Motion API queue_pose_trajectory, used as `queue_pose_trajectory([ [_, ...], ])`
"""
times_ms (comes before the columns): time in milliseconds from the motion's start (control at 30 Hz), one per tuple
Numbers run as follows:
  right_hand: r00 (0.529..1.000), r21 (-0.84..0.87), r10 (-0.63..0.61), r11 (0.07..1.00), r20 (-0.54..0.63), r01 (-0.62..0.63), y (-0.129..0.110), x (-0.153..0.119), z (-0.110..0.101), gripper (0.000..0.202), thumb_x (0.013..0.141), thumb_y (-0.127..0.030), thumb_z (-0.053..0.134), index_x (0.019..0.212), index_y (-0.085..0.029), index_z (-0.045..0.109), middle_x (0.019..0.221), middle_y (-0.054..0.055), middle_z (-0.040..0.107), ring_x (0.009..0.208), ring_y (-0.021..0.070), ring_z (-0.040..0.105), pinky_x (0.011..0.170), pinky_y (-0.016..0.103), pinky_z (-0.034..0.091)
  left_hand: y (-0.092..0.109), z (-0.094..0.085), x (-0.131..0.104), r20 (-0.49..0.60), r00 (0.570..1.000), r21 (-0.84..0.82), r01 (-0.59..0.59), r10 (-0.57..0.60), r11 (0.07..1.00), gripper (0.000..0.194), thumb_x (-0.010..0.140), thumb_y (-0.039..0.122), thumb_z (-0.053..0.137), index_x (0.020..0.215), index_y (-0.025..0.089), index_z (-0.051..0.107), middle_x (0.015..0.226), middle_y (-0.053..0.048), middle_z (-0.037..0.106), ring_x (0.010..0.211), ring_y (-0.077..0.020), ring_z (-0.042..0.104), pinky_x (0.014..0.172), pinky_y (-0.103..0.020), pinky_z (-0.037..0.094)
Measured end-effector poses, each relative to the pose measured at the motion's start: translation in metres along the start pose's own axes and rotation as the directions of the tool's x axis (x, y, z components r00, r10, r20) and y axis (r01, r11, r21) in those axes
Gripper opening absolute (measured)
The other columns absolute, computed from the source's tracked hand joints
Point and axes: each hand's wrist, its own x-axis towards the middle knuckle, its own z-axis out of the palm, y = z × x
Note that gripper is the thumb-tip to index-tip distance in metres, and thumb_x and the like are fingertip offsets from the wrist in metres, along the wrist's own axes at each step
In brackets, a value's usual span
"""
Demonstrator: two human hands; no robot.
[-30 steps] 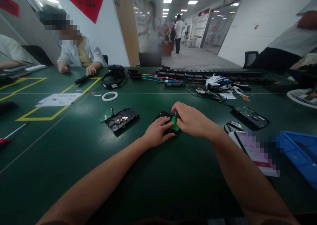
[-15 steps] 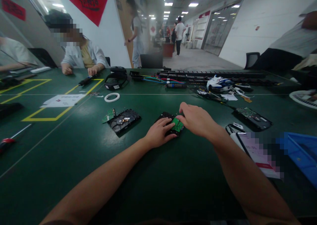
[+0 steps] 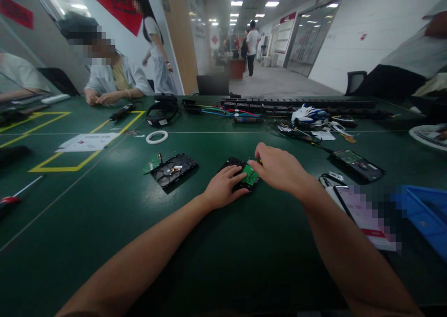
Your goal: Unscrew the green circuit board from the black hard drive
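Note:
A black hard drive (image 3: 231, 162) with a green circuit board (image 3: 250, 175) on its upper face lies on the dark green table. My left hand (image 3: 225, 185) grips it from the near left side, fingers across the top and thumb along the near edge. Over the board's far right corner, my right hand (image 3: 279, 168) is closed with its fingers curled. A bit of yellow shows by its fingertips; what it holds is mostly hidden. To the left sits an opened hard drive (image 3: 176, 170), with a loose green circuit board (image 3: 152, 163) against it.
Another hard drive (image 3: 358, 165) lies to the right, near a phone (image 3: 359, 210) and a blue bin (image 3: 426, 219). A red-handled screwdriver (image 3: 12, 199) is at far left, a white ring (image 3: 157, 137) behind the opened drive. Cables and gloves (image 3: 309, 117) line the back; a person sits at far left.
My hands stay almost in place at the hard drive, and a yellow bit now shows by my right fingertips. The seated person's hands have come together; a walking person has moved left.

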Motion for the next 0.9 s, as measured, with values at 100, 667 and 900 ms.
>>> queue_pose_trajectory([
  [100, 1.0, -0.052, 0.029, 0.998, 0.007, -0.028, 0.0002, 0.0014, -0.0005, 0.026, 0.102, -0.04, 0.053, 0.112, -0.018, 0.062, 0.099, 0.015, 0.075, 0.086, 0.0312, 0.071, 0.067, 0.038, 0.043, 0.0011, -0.001, 0.0001, -0.006, 1.0, 0.011, -0.007, 0.007, 1.0, 0.059, 0.1, 0.059, 0.062, 0.147, 0.023, 0.06, 0.155, -0.013, 0.054, 0.145, -0.0339, 0.049, 0.123, -0.054, 0.042],
  [667, 0.999, -0.037, -0.03, 0.999, -0.013, 0.029, -0.0002, 0.0006, 0.0017, 0.025, 0.101, -0.039, 0.056, 0.114, -0.018, 0.06, 0.107, 0.014, 0.074, 0.091, 0.0307, 0.071, 0.07, 0.037, 0.045, -0.0008, 0.0016, -0.0006, -0.01, 1.0, -0.006, -0.004, 0.004, 1.0, 0.061, 0.099, 0.059, 0.063, 0.149, 0.026, 0.058, 0.155, -0.012, 0.054, 0.146, -0.0342, 0.048, 0.121, -0.056, 0.042],
  [900, 0.997, -0.012, -0.072, 0.997, -0.03, 0.072, 0.0011, 0.0036, 0.0035, 0.018, 0.096, -0.026, 0.064, 0.112, -0.018, 0.062, 0.112, 0.013, 0.073, 0.099, 0.0285, 0.07, 0.077, 0.036, 0.046, -0.0008, 0.0023, -0.0003, -0.01, 1.0, -0.007, 0.0, 0.0, 1.0, 0.06, 0.099, 0.06, 0.063, 0.148, 0.025, 0.059, 0.154, -0.012, 0.054, 0.146, -0.0342, 0.049, 0.122, -0.056, 0.042],
])
